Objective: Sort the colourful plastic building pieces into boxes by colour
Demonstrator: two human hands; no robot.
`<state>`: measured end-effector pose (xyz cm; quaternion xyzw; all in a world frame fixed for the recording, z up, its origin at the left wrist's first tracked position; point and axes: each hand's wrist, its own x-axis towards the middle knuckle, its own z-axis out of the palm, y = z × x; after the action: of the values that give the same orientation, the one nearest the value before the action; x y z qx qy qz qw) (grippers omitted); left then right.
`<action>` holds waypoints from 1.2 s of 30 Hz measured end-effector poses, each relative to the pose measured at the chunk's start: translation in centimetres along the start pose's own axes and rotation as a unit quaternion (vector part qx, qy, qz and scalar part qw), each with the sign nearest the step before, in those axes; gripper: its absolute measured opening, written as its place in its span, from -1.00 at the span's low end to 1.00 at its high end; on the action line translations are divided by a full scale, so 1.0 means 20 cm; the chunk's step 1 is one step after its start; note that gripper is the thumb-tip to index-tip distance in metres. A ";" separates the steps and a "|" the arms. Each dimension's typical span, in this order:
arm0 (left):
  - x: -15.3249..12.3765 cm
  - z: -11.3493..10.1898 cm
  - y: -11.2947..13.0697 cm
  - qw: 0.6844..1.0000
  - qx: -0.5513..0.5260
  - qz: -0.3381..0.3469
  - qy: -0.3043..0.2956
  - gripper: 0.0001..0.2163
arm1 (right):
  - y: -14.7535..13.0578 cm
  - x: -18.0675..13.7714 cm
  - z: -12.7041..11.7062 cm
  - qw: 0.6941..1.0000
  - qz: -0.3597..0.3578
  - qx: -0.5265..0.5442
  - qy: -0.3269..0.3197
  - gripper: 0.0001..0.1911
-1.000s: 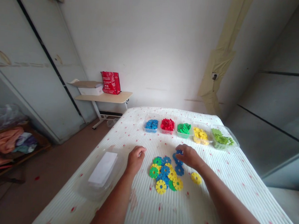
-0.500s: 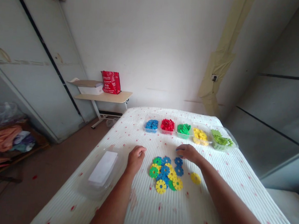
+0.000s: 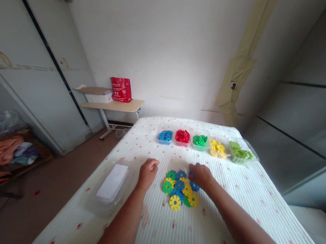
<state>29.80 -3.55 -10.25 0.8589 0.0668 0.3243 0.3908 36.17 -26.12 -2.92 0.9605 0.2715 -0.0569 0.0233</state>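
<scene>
My right hand (image 3: 200, 174) is bent over the right edge of a loose pile of notched plastic discs. Its fingers are closed on a blue disc (image 3: 191, 173), mostly covered by the hand. Just below the palm lies another blue disc (image 3: 194, 186). The pile holds blue, green and yellow pieces, among them a yellow disc (image 3: 175, 202) at the front and a green disc (image 3: 167, 187) on the left. To the left of the pile, my left hand (image 3: 148, 171) rests on the cover with fingers curled; whether anything is inside them is hidden.
Along the far side stand clear tubs of blue (image 3: 165, 136), red (image 3: 182, 137), green (image 3: 200, 141), yellow (image 3: 218, 147) and light green pieces (image 3: 240, 151). A clear plastic container (image 3: 91, 206) with a white slip (image 3: 112, 183) lies at left. Behind is a side table (image 3: 125, 105) with a red bag (image 3: 121, 90).
My right hand has come nearer and slightly left, now over the upper blue disc beside the pile. The lone yellow disc at right has gone behind my forearm. My left hand stays put.
</scene>
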 end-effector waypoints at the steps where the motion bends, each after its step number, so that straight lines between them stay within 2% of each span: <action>1: 0.00 0.00 0.00 1.000 0.000 0.000 0.000 -0.79 | -0.01 0.01 0.00 1.000 0.001 0.006 0.002 -0.70; 6: 0.00 0.00 0.00 1.000 0.004 0.002 -0.001 -0.79 | 0.10 0.07 -0.02 0.998 0.008 0.061 0.000 -0.74; 8: 0.00 0.00 0.00 1.000 0.005 0.004 0.001 -0.78 | 0.17 0.06 -0.05 0.991 -0.002 0.135 -0.021 -0.74; 10: 0.00 0.00 0.01 1.000 0.005 0.004 0.001 -0.78 | 0.22 0.01 -0.07 0.975 -0.043 0.217 -0.034 -0.73; 12: 0.00 0.00 0.01 1.000 0.005 0.001 0.001 -0.78 | 0.23 -0.05 -0.07 0.964 -0.098 0.246 -0.024 -0.71; 16: 0.00 -0.01 0.02 1.000 0.009 -0.005 -0.002 -0.78 | 0.17 -0.16 -0.02 0.981 -0.170 0.097 -0.013 -0.64; 18: 0.00 -0.01 0.02 1.000 0.009 -0.005 -0.004 -0.78 | 0.12 -0.18 0.02 0.983 -0.186 0.009 -0.012 -0.69; 20: 0.00 -0.01 0.02 1.000 0.007 -0.005 -0.004 -0.79 | 0.09 -0.17 0.05 0.982 -0.186 -0.036 -0.006 -0.73; 24: 0.00 -0.01 0.03 1.000 0.006 -0.002 -0.003 -0.78 | 0.10 -0.14 0.02 0.988 -0.152 -0.010 -0.037 -0.70; 27: 0.00 -0.01 0.02 1.000 0.008 -0.006 -0.008 -0.78 | 0.14 -0.12 -0.04 0.983 -0.133 0.100 -0.083 -0.82; 29: 0.00 0.00 0.02 1.000 0.010 -0.008 -0.010 -0.79 | 0.16 -0.09 -0.07 0.959 -0.134 0.228 -0.101 -0.86; 30: 0.00 0.00 0.01 1.000 0.010 -0.010 -0.011 -0.79 | 0.16 -0.07 -0.07 0.938 -0.126 0.303 -0.111 -0.85; 33: 0.00 0.01 0.00 1.000 0.011 -0.012 -0.008 -0.79 | 0.12 0.02 -0.05 0.855 -0.057 0.493 -0.151 -0.78; 35: 0.00 0.02 0.00 1.000 0.007 -0.012 -0.008 -0.79 | 0.05 0.12 -0.04 0.827 -0.011 0.543 -0.145 -0.76; 36: 0.00 0.02 -0.01 1.000 0.006 -0.011 -0.008 -0.79 | 0.01 0.18 -0.05 0.828 0.002 0.547 -0.124 -0.76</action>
<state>29.98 -3.71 -10.51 0.8630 0.0751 0.3122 0.3901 39.33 -24.28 -2.36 0.8017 0.1885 -0.3144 -0.4722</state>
